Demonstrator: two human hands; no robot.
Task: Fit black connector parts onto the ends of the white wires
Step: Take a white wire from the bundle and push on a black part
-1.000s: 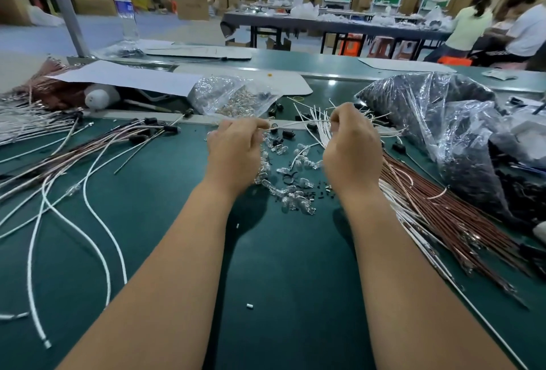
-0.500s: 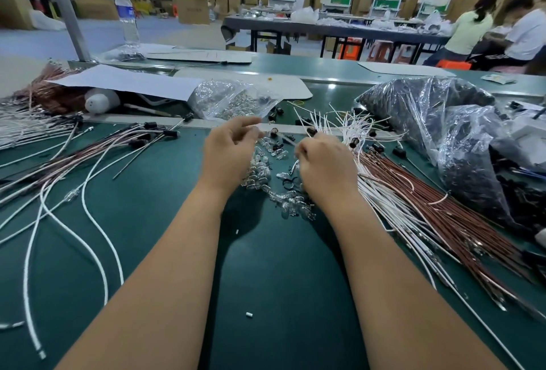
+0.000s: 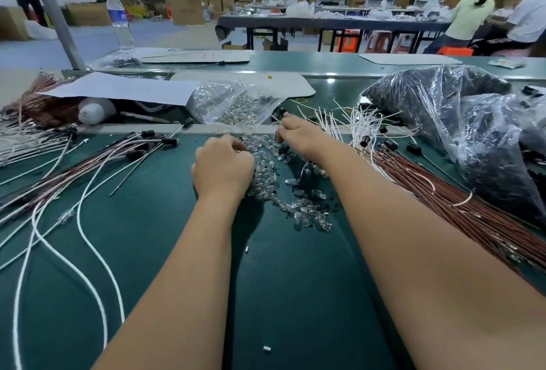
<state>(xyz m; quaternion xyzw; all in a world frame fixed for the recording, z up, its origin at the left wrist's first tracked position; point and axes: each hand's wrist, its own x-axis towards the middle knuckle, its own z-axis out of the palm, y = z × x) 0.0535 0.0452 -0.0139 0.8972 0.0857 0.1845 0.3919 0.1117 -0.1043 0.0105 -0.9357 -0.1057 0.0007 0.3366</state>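
My left hand (image 3: 223,167) lies knuckles-up on the near-left side of a pile of small clear bulbs (image 3: 298,210), its fingers curled under and hidden. My right hand (image 3: 298,133) reaches over the pile's far edge and pinches a thin wire whose tip pokes out to the upper left. A fan of white wires (image 3: 348,121) lies just right of that hand, with loose black connector parts (image 3: 365,141) among them. A big clear bag of black parts (image 3: 443,109) sits at the right.
Brown wires (image 3: 443,192) run along my right forearm. Wires with black ends (image 3: 118,157) and long white leads (image 3: 88,239) spread across the green table at left. A bag of clear bulbs (image 3: 233,106), a paper sheet (image 3: 118,89) and a water bottle (image 3: 119,21) stand behind.
Both hands dropped from holding a wire up between them onto the bulb pile. The right hand moved left and away from the white wire bundle; the left hand lowered onto the pile.
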